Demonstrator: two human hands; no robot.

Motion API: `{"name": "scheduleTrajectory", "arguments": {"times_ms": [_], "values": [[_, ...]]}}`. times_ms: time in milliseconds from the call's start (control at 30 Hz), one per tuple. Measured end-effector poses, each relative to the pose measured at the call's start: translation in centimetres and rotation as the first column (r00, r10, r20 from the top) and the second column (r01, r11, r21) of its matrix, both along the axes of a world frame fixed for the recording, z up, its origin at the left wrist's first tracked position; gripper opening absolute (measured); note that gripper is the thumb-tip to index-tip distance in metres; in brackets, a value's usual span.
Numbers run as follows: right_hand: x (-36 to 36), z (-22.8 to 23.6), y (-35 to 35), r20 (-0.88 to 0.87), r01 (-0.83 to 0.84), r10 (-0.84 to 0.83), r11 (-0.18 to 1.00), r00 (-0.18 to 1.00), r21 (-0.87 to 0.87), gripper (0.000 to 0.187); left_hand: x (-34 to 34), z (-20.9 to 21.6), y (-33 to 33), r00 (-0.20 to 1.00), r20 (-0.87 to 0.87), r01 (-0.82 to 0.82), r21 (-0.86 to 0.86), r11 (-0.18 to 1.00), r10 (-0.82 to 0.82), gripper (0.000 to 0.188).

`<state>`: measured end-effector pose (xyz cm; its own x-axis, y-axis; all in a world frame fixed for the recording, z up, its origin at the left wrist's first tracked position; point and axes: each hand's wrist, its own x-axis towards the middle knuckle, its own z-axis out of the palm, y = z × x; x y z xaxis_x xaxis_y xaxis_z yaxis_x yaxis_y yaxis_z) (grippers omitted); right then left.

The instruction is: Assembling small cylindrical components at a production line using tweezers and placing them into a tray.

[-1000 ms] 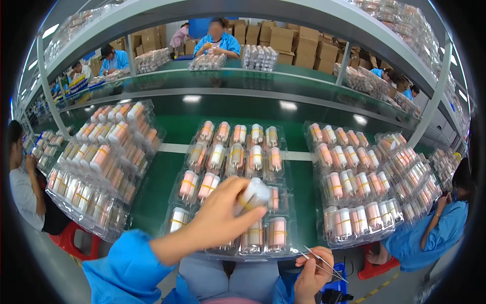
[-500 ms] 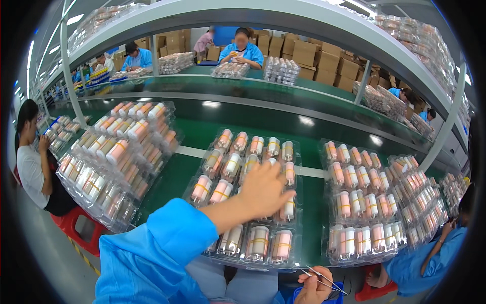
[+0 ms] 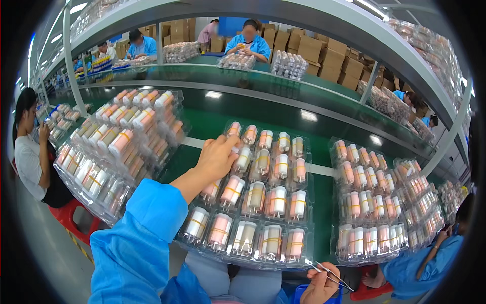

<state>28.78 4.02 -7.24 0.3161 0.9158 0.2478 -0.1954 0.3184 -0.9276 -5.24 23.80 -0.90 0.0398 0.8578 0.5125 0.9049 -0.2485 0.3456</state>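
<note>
In front of me lies a clear plastic tray [image 3: 210,244] with rows of paired pink, white and grey cylinders, bound with yellow bands. Thin metal ends show on several, such as a grey pair [image 3: 245,238] in the near row. Over the tray's far left cells is my left hand [image 3: 215,159], its fingers bent down around something whitish that they mostly hide. At the near right corner of the tray, my right hand [image 3: 322,285] grips metal tweezers [image 3: 334,275] between thumb and fingers. The tweezers' ends stick out on both sides of the hand.
A tall stack of filled trays [image 3: 116,147] stands at left, more filled trays [image 3: 369,202] at right. A green conveyor [image 3: 243,106] runs behind, beneath a grey shelf frame [image 3: 243,11]. Co-workers in blue sit across and at right; another person [image 3: 33,152] sits at left.
My left hand has moved left and away from me, from the tray's middle to its far left cells. My right hand still holds the tweezers. The view has shifted slightly.
</note>
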Motion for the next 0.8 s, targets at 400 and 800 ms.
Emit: {"name": "scheduleTrajectory", "arguments": {"times_ms": [400,800], "values": [[-0.1,0.4,-0.4,0.063,0.136,-0.163,0.943,0.985,0.304,0.030,3.4,3.3,-21.7,0.004,0.972,0.383,0.214,0.899,-0.233,0.038],[-7.3,2.9,-2.0,0.267,-0.404,0.357,0.903,0.895,0.148,0.029,10.3,-5.1,-25.8,0.444,0.889,0.467,-0.117,0.877,-0.117,0.022]]}}
